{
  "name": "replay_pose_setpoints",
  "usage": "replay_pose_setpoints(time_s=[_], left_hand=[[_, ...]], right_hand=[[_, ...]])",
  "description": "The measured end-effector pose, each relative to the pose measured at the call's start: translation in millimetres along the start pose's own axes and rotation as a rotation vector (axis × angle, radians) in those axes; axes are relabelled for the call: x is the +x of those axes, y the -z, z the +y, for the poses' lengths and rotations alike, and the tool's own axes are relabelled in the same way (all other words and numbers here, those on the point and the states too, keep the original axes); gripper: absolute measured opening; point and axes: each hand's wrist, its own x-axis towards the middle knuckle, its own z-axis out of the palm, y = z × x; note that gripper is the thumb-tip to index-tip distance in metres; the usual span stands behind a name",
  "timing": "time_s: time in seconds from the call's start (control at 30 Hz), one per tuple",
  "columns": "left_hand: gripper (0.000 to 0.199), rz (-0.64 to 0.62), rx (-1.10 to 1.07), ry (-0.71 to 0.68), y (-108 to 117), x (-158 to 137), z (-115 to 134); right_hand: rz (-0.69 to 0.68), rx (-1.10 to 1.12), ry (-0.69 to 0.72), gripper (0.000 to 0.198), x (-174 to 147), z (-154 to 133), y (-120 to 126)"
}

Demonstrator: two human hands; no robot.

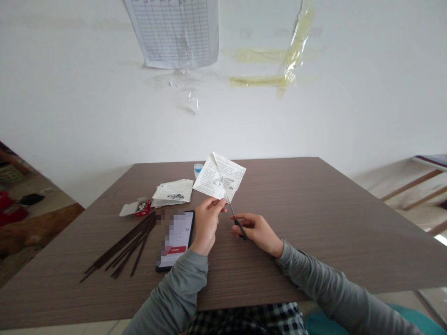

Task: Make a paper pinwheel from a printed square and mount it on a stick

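Observation:
My left hand point(206, 222) pinches the lower corner of a squarish piece of printed paper point(232, 173), raised above the table. The paper has a crease running down from its top corner and a small black-and-white picture near the middle. In my right hand point(257, 231) is a pair of scissors point(239, 228) with black handles. Their blades point up and to the left and meet the paper's lower edge beside my left fingertips. Whether the blades are apart I cannot tell.
Left of my hands lie a phone point(178, 237), several dark thin sticks point(122, 246), a small open red-and-white box point(142, 207) of small metal pieces, and stacked printed papers point(172, 191). A tape roll point(198, 168) stands behind. The brown table point(314, 200) meets a white wall.

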Motion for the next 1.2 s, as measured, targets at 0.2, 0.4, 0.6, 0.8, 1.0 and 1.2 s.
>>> replay_pose_setpoints(time_s=[0.2, 0.4, 0.6, 0.8, 1.0, 1.2], left_hand=[[0.054, -0.002, -0.015, -0.008, -0.4, -0.6, 0.2], [0.051, 0.003, -0.011, -0.007, -0.7, 0.4, -0.3], [0.045, 0.009, -0.012, -0.022, -0.2, 0.1, 0.2], [0.043, 0.006, -0.038, -0.027, -1.5, -1.2, 1.7], [0.045, 0.005, -0.056, -0.017, -1.5, -1.0, 0.6], [0.040, 0.004, -0.050, -0.016, -1.7, -0.9, 2.3]], right_hand=[[-0.009, -0.007, 0.012, 0.064, 0.8, 2.3, 1.4], [0.007, 0.007, 0.022, 0.061, -0.7, -2.4, 0.0], [0.015, 0.022, 0.002, 0.059, -2.5, -4.9, -2.4], [-0.012, -0.010, -0.011, 0.066, -0.9, -1.7, -1.5], [-0.030, -0.046, -0.007, 0.078, 0.3, 0.9, -0.9], [-0.021, -0.052, -0.004, 0.076, 0.2, 0.4, -2.0]])
